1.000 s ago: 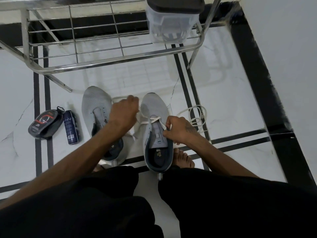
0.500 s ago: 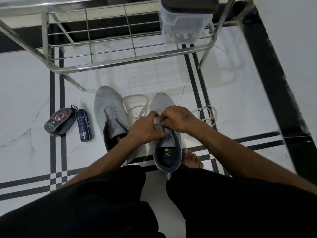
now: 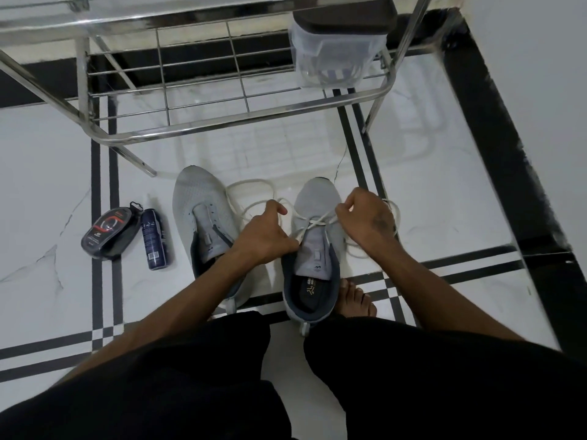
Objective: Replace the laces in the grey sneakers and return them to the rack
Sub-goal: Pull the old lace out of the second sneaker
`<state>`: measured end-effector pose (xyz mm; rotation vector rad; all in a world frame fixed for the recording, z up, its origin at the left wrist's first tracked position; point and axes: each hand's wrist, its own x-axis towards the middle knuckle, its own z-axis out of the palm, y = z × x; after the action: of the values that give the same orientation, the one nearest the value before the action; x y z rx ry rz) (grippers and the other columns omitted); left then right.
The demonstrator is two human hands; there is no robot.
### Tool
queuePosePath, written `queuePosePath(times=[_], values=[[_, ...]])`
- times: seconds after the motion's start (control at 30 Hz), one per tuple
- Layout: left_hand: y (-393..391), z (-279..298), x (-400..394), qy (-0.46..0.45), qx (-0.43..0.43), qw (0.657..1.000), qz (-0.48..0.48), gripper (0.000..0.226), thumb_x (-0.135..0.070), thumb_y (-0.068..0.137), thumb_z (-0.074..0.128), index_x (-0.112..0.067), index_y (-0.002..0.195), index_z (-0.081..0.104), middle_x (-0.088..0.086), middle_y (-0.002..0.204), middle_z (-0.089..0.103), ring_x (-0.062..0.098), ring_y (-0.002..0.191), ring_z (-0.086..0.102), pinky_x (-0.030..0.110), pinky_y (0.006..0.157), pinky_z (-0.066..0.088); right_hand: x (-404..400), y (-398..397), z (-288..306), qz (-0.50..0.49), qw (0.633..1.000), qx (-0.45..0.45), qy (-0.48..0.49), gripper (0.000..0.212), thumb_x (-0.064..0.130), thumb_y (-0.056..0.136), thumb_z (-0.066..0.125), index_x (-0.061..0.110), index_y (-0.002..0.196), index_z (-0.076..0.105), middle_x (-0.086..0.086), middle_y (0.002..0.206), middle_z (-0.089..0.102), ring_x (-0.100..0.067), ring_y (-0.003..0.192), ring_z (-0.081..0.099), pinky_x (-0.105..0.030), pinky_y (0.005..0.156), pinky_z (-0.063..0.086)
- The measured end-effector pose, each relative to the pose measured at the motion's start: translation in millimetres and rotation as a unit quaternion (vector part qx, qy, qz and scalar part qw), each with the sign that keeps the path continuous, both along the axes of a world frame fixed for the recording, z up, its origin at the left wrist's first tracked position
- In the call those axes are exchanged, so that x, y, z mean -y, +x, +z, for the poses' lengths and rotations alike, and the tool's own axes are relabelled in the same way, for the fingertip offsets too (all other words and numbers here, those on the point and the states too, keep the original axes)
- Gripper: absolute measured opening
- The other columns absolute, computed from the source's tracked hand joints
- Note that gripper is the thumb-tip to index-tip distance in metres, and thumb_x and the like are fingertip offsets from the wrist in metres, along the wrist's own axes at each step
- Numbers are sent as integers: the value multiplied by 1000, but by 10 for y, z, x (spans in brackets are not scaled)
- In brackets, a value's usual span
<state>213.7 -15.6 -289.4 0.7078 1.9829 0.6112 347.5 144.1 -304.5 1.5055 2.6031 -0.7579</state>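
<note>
Right sneaker (image 3: 317, 239) sits on the white floor (image 3: 444, 192) between the person's knees, long axis running near-to-far, toe toward the rack (image 3: 222, 119), heel opening toward the person. White lace (image 3: 314, 222) crosses once over the tongue at the lower eyelets; slack loops trail on the floor to both sides of the toe. Left hand (image 3: 265, 235) pinched closed on the lace end at the shoe's left edge. Right hand (image 3: 365, 215) pinched closed on the other end at the right edge, pulling outward. Left sneaker (image 3: 203, 214) lies just beside, parallel, same heading, no lace in its eyelets. Bare foot (image 3: 355, 298) touches the right sneaker's heel side. Further left: dark spray can (image 3: 154, 238) and black polish case (image 3: 109, 233), side by side. Clear lidded container (image 3: 336, 49) sits on the rack's right end.
</note>
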Motion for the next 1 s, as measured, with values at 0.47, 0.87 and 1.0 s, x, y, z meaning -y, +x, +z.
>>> queuePosePath(times=[0.47, 0.87, 1.0], values=[[52, -33, 90, -1, 7, 1000, -4, 55, -20, 77, 74, -21, 119, 39, 4, 80, 73, 19, 71, 70, 42, 78, 57, 219, -140, -215, 347, 935, -4, 69, 15, 26, 95, 55, 13, 96, 62, -6, 93, 64, -27, 84, 63, -35, 65, 44], [64, -117, 136, -8, 48, 996, 79, 53, -21, 75, 76, -22, 114, 41, 6, 81, 72, 24, 74, 72, 47, 81, 59, -88, 127, -51, -64, 992, -106, -13, 16, 18, 90, 60, 21, 105, 59, 3, 108, 58, -14, 92, 58, -27, 73, 41], [57, -119, 137, -6, 65, 994, 89, 54, -17, 73, 75, -23, 114, 41, 8, 80, 72, 25, 73, 71, 50, 79, 59, 283, -88, -83, 291, 956, 10, -36, 25, 34, 88, 60, 19, 108, 66, 3, 103, 58, -19, 92, 60, -31, 73, 43]])
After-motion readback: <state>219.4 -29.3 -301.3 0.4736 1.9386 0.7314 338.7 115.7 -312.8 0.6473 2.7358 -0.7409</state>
